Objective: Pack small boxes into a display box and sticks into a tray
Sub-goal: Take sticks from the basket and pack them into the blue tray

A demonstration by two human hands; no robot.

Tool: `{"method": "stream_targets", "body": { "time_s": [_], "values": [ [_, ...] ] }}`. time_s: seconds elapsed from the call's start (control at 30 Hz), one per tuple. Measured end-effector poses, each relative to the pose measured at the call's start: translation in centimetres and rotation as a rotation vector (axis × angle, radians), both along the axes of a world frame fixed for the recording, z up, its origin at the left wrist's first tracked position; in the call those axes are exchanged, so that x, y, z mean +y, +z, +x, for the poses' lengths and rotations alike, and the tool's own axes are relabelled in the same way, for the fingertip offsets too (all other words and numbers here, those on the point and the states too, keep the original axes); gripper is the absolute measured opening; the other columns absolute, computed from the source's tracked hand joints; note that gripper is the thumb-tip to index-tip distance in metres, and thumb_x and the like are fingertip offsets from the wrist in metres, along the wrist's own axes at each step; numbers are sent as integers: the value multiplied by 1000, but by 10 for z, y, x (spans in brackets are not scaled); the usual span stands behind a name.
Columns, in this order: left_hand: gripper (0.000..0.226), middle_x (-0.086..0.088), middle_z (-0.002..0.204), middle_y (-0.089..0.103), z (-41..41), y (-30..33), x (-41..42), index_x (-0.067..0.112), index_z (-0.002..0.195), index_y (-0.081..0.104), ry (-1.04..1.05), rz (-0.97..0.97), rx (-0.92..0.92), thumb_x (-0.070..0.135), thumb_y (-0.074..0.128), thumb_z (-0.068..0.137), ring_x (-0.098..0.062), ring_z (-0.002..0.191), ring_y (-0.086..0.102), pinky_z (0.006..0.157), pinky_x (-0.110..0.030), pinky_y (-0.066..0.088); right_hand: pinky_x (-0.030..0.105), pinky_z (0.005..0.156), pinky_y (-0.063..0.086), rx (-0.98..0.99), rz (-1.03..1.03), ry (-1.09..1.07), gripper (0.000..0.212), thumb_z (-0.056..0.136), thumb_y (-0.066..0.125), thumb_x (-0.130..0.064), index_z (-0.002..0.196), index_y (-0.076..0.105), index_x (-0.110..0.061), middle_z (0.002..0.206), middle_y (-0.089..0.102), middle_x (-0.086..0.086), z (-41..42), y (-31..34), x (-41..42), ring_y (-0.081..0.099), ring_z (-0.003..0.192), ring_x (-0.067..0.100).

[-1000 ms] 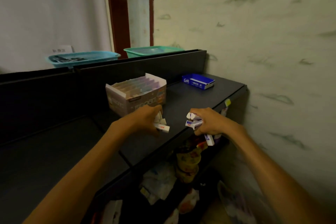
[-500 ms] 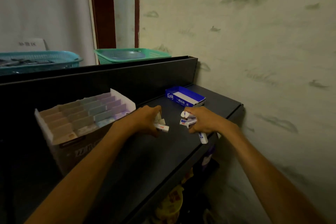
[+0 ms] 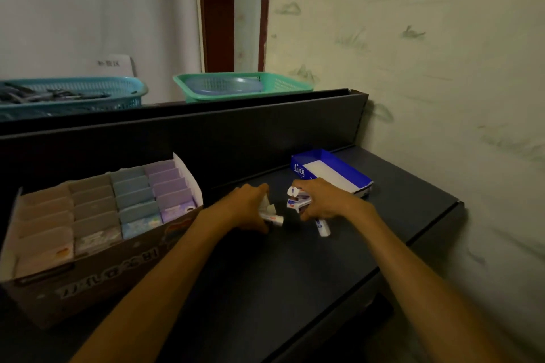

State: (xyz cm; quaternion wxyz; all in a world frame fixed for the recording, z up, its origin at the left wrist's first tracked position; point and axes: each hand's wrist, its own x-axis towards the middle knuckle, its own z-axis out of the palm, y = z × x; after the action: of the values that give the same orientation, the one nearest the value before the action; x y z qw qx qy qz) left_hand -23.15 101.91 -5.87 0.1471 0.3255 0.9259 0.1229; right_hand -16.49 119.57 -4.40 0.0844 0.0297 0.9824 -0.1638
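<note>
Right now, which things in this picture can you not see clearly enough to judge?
- Head view: how many sticks the left hand holds; its fingers cover them.
- Head view: the count of sticks in the right hand; its fingers hide parts.
- Head view: the print on the small boxes in the display box; blurred, dim.
- Head view: the contents of the blue basket; dark, partly behind the shelf's back wall.
</note>
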Motion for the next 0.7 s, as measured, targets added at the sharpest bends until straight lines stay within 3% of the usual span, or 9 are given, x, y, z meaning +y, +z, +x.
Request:
{"method": "stream_targets", "body": {
  "time_s": [0.33, 0.53, 0.7],
  "values": [
    [74, -3, 125, 51, 4, 0, 36, 25, 131, 34, 259, -26, 108, 31, 78, 71, -21, 107, 54, 82, -32, 48, 35, 94, 45, 18, 5, 166, 60, 81, 71, -17, 133, 41, -23, 133, 49, 6, -39, -14, 34, 52, 116, 23],
    [87, -5, 136, 45, 21, 6, 45, 24, 142, 27, 309, -87, 133, 32, 77, 71, -24, 119, 48, 96, -39, 46, 37, 100, 44, 27, 14, 281, 70, 77, 74, -20, 136, 38, -27, 136, 43, 2, -38, -14, 43, 46, 121, 21],
    [90, -2, 140, 39, 39, 15, 40, 24, 145, 24, 327, -119, 246, 36, 76, 72, -22, 126, 40, 99, -37, 41, 36, 103, 39, 109, -20, 363, 73, 78, 74, -27, 141, 36, -27, 140, 41, 0, -29, -5, 50, 42, 125, 19]
  ]
}}
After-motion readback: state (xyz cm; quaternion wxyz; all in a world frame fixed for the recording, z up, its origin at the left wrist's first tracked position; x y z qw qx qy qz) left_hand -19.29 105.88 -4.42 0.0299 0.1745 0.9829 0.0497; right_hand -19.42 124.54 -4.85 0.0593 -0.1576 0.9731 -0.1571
